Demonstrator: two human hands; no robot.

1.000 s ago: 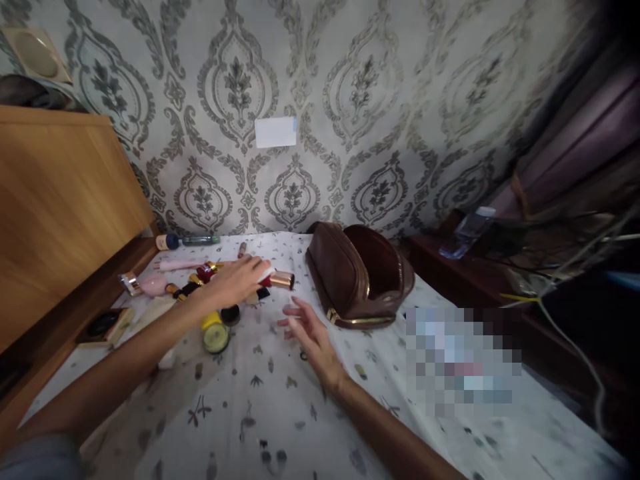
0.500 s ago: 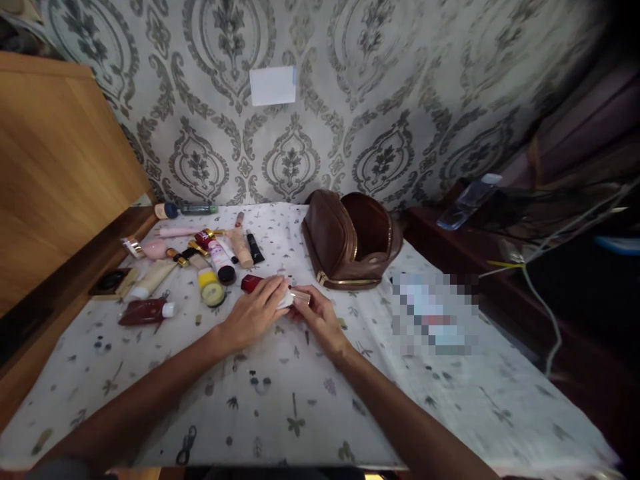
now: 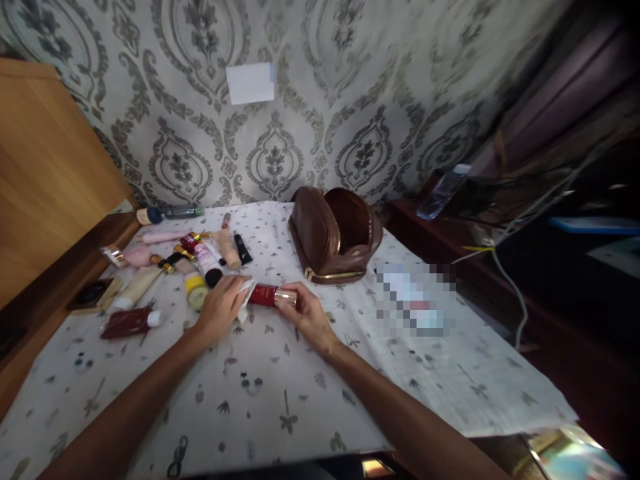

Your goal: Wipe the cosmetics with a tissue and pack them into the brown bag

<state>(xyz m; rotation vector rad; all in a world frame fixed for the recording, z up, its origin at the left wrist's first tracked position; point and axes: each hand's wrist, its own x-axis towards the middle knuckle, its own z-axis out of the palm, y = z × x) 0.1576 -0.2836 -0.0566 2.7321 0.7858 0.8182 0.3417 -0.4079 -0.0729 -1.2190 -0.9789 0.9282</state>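
Note:
A red tube with a rose-gold cap (image 3: pixel 263 295) lies level above the cloth, between my two hands. My right hand (image 3: pixel 311 317) is closed on its cap end. My left hand (image 3: pixel 223 308) is closed on a white wipe (image 3: pixel 245 308) at the tube's other end. Left of that hand stand a yellow-rimmed jar (image 3: pixel 196 292) and a white tube with a black cap (image 3: pixel 206 261). A beige tube (image 3: pixel 227 249) and a small black tube (image 3: pixel 243 249) lie just beyond. Behind my right hand sits an open brown cosmetic bag (image 3: pixel 320 233).
More cosmetics lie at the left: a dark red bottle with a white cap (image 3: pixel 127 323), a compact (image 3: pixel 93 295), a pink sponge (image 3: pixel 137 256). A wooden cabinet (image 3: pixel 55 140) borders the left side. At the right are a blurred-out item (image 3: pixel 413 300), a clear bottle (image 3: pixel 443 193) and cables.
My left hand has slid left with the wipe, uncovering the red tube's body. My right hand keeps hold of the cap end. The whole view has shifted slightly.

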